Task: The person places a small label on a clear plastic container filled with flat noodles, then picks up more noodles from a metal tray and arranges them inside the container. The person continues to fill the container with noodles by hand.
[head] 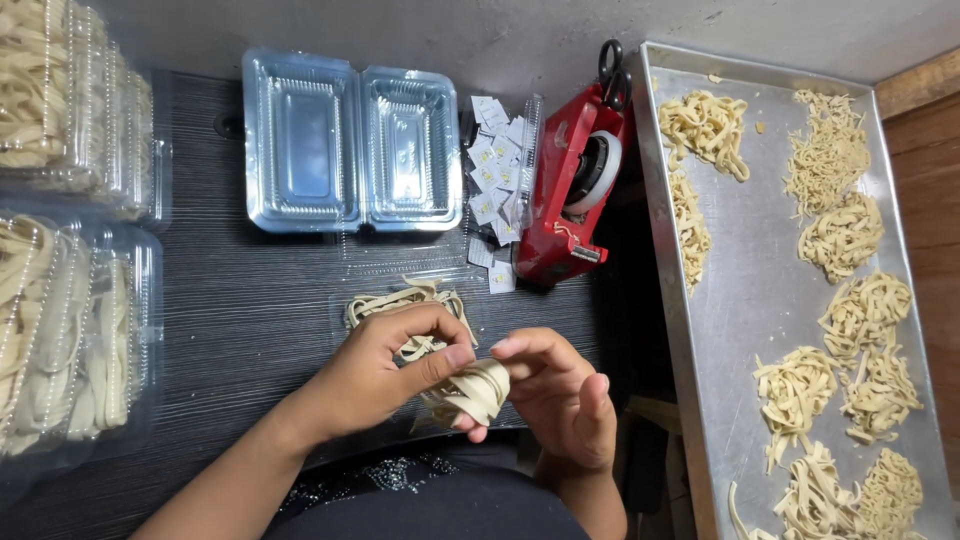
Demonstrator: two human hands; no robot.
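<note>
Both hands meet just in front of the one open clear clamshell box [352,140]. The left hand [385,370] and right hand [560,390] pinch one bundle of flat noodles [478,390] between thumbs and fingertips. One more nest [405,300] lies behind it. Right of the box: one red tape dispenser [570,190], then one metal tray [745,290] holding about eleven nests.

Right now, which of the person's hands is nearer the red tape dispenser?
Right. The right hand sits just below the red tape dispenser; the left hand is further left, across the noodle bundle.
</note>
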